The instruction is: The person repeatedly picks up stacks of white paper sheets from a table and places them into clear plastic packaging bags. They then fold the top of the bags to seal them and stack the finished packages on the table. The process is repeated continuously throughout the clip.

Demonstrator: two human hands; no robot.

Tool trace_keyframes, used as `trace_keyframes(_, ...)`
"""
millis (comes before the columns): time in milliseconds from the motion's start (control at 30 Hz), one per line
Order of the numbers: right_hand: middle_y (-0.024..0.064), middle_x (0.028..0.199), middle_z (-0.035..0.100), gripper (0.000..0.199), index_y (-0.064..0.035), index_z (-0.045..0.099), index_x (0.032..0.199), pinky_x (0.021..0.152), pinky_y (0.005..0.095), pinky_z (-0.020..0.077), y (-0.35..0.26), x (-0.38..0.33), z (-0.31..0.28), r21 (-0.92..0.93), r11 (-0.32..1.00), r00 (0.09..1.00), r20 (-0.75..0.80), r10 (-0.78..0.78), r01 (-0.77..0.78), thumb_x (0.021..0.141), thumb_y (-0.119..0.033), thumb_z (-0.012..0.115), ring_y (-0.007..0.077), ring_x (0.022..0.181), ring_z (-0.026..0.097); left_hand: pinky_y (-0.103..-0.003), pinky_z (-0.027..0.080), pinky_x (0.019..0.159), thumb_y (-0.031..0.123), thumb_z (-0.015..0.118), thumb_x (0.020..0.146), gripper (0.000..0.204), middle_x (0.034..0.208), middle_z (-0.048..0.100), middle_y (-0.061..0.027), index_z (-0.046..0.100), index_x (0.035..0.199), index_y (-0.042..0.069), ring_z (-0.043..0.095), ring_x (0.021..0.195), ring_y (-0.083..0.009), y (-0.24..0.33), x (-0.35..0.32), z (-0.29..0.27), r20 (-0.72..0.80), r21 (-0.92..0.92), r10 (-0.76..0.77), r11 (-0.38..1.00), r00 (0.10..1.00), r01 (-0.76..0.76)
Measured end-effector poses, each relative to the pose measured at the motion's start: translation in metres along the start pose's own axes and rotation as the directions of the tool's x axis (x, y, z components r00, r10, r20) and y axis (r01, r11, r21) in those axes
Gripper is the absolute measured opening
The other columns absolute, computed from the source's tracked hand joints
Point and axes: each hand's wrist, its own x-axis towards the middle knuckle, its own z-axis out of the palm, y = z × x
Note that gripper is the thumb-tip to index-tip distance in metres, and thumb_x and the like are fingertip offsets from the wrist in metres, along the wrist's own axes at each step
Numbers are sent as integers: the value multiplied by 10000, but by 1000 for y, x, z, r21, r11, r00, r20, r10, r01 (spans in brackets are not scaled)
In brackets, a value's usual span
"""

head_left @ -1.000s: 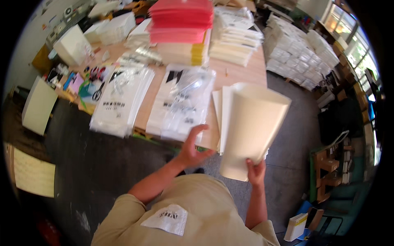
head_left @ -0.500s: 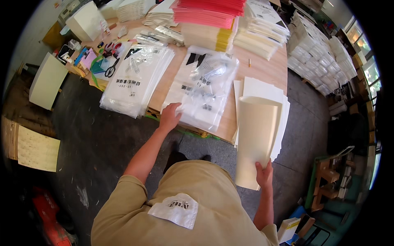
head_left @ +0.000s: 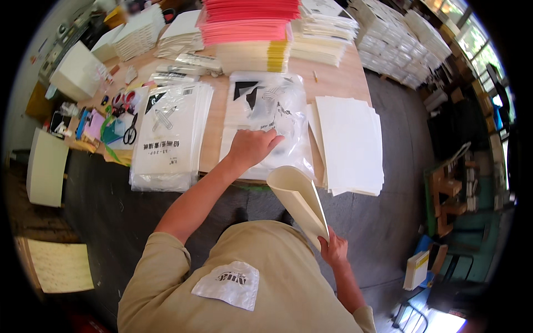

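Observation:
My right hand point(head_left: 334, 247) grips a curled bundle of thick cream paper sheets point(head_left: 297, 191) by its lower edge. The curl is held above the floor at the table's near edge, its open end toward the bags. Over the clear printed plastic bags point(head_left: 239, 119) in the middle of the table lies my left hand point(head_left: 255, 147), palm down. Its thumb and forefinger are close together at the wrinkled film and seem to pinch it; the other fingers are partly hidden. To the right is a stack of white paper sheets point(head_left: 351, 144), slightly fanned.
Filled printed packs point(head_left: 169, 133) lie at the left of the table, beside black scissors point(head_left: 130, 131) and tape rolls. Pink stacks point(head_left: 252, 22) and paper piles point(head_left: 325, 39) stand at the back. Wrapped bundles point(head_left: 397, 44) are piled on the floor at the far right.
My left hand has moved right and up over the bags from their near left corner. My right hand has brought the curled sheets leftward, off the white stack and nearer the bags.

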Motion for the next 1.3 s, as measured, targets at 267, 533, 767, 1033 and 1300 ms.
trace_keyframes(267,190,823,691,383,15,531,1215,543,422,521,-70,-35,41,135,951,943,-148,297,-279,884,-114,675,383,652,669,-347,507,604,218,674,839,135,1048,647,-88,661,853,84,650,840,-244,-11,-19,-5,53,-28,202,979,978,-201)
trace_keyframes(533,196,883,699,368,5,512,1249,577,435,542,-100,-68,59,218,847,817,-233,527,-484,928,-139,620,403,724,683,-316,498,780,93,642,753,30,1048,613,-72,631,781,91,579,1056,-218,-39,-28,36,423,81,545,773,724,-629)
trace_keyframes(767,183,870,702,413,-22,519,1270,560,422,536,-114,-84,75,94,866,835,-232,499,-492,906,-167,652,368,683,685,-398,506,651,209,667,861,153,775,646,-100,598,896,77,649,763,-289,-34,-19,32,326,-159,296,953,898,-256)
trace_keyframes(1033,160,910,706,496,-46,509,1304,559,405,544,-126,-51,93,-103,923,908,-250,336,-370,863,-166,702,311,692,689,-422,486,545,304,630,921,168,642,654,-87,618,944,138,649,607,-307,2,-13,10,179,-327,173,939,969,-107)
trace_keyframes(1300,158,919,706,429,-49,496,1290,548,419,543,-113,-27,98,-230,844,875,-136,466,-485,909,-181,641,316,698,690,-426,492,496,268,572,947,161,601,639,-92,595,935,109,648,553,-302,42,-26,11,139,-319,288,919,947,-232)
